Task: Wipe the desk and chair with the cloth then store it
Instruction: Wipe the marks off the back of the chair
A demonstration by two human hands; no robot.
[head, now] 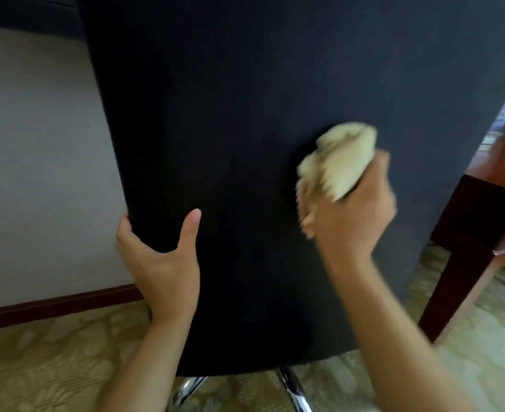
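here, from the left: one pale wall point(31, 173) with a single dark red skirting board point(58, 304) along its foot, above a patterned yellow-green carpet point(52, 361). one left hand point(162, 263) grips the left edge of the chair point(230, 129); its thumb lies flat on the dark back panel, pointing up, and its fingers point(123, 226) curl round the edge and out of sight behind it, so only one fingertip shows. the one chair fills the middle of the view, seen from behind: a broad, near-black fabric back standing upright, narrower toward the bottom, with two chrome legs point(290, 388) of its base showing beneath. further right, one cloth point(334, 165), cream-coloured and bunched, is pressed against the right half of the chair back, well apart from the left hand. its long axis runs on a slant, from lower left up to upper right, and the loose end sticks out above the fist. one right hand point(355, 215) holds it, the fingers closed tight round the bundle; hand and cloth are both blurred. at the far right edge stands one reddish-brown wooden surface point(501, 209) with a dark leg reaching the carpet, just beside the chair.
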